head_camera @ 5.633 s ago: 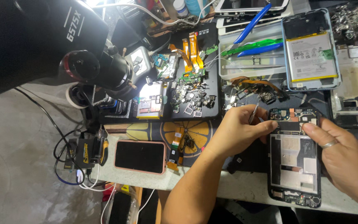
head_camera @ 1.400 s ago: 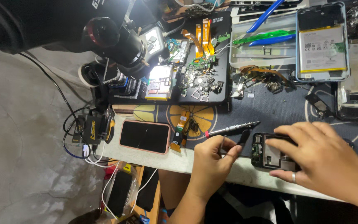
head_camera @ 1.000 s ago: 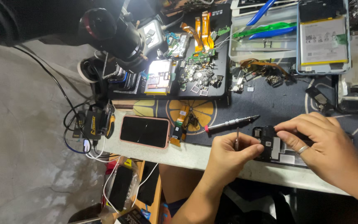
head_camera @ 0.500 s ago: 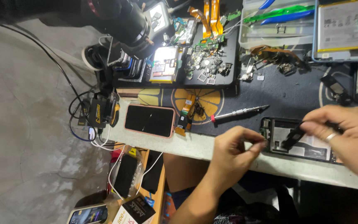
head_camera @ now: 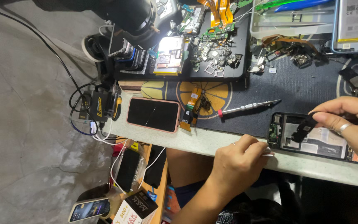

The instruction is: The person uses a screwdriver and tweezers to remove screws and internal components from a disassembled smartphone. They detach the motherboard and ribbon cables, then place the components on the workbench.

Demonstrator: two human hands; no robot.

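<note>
Currently, mid-disassembly: opened black smartphone with exposed internals (head_camera: 311, 139) lies at the grey bench's (head_camera: 212, 143) near edge. Right hand (head_camera: 351, 126) pinches a small black cover piece (head_camera: 302, 129) just above it — lifting clear seems next. Left hand (head_camera: 237, 164) curls closed on a thin metal tool; red-tipped silver screwdriver (head_camera: 247, 108) lies unused.

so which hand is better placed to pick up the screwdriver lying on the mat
Left, probably. The left hand rests at the table edge just below the screwdriver, holding only something small. The right hand is busy pinching a black part over the opened phone.
</note>
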